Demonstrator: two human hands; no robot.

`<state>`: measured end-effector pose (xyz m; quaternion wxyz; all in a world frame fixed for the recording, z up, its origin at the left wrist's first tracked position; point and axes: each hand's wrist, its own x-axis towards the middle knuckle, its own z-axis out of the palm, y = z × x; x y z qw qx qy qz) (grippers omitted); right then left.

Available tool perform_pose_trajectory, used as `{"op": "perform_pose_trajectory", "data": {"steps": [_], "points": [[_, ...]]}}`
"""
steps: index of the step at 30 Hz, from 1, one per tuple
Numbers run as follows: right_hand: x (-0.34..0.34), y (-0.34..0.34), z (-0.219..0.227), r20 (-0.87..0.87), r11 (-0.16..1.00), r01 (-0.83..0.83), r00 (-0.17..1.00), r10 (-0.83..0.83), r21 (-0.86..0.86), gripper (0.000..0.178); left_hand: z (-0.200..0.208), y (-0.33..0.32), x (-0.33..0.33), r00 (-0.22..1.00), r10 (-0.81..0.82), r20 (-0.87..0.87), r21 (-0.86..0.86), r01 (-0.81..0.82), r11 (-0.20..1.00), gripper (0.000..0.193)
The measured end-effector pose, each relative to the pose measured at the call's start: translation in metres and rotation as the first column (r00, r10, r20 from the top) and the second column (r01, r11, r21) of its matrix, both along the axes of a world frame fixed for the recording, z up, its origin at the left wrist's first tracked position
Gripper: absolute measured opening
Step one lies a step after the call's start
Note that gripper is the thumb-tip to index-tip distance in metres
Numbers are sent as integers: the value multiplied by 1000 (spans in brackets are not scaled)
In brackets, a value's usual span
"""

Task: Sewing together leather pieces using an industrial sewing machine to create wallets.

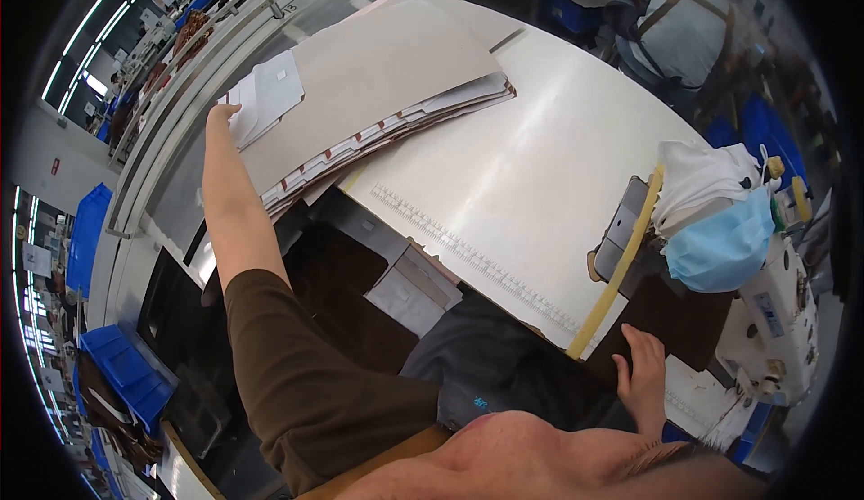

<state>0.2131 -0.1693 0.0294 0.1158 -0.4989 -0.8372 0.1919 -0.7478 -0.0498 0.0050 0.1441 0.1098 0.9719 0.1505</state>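
Note:
My left arm reaches to the far left, where my left hand pinches the edge of some white cards. Those cards lie on a large grey-beige sheet of card, the top of a thick stack with brown and white layers along its near edge. At the right my right hand rests with its fingers stretched out at the near edge of a dark brown piece of material. Nothing shows in its fingers. That brown piece lies beside the sewing machine.
A white table carries a printed ruler strip and yellow tape. A phone lies by the tape. A blue face mask and white cloth hang over the machine. Blue bins stand left; another person sits at far right.

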Motion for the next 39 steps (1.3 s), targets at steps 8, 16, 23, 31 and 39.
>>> {"op": "perform_pose_trajectory", "data": {"steps": [8, 16, 23, 31, 39], "points": [[-1, 21, -20, 51, 983, -84, 996, 76, 165, 45, 52, -102, -11, 986, -116, -119, -213, 89, 973, 59], [-16, 26, -14, 160, 959, -76, 987, 33, 273, 50, -1, -54, 42, 860, -63, -506, -79, 26, 997, 38], [-5, 41, -35, 129, 913, -101, 990, 54, 396, 48, 24, -61, 44, 678, 66, -732, 246, 172, 954, 48], [11, 77, -36, 72, 878, -183, 983, 168, 443, 50, 105, 6, 511, 153, -557, -816, -8, 961, 276, 29], [16, 104, -39, -58, 942, -200, 973, 223, 271, 53, 48, -51, 700, -340, -940, -18, 188, 923, -337, 32]]}}
